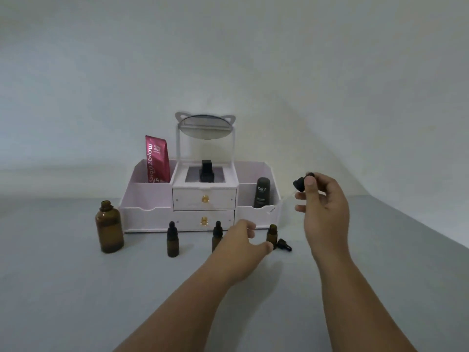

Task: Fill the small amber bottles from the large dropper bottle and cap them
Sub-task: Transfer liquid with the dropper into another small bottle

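While the right hand (323,209) pinches the large bottle's black dropper cap (302,182) aloft, left hand (239,246) open-fingered beside the uncapped small amber bottle (272,235), its cap (284,245) lying alongside, two capped small bottles (172,240) leftward, open large amber bottle (109,228) far left, pink organizer (203,196) behind.

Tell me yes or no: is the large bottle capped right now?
No: the large bottle stands open-necked at left, while the right hand holds its dropper cap in the air.

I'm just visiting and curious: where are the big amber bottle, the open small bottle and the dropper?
Big amber bottle (109,231), head view, body.
Open small bottle (272,234), head view, shoulder.
Dropper (300,183), head view, black cap.
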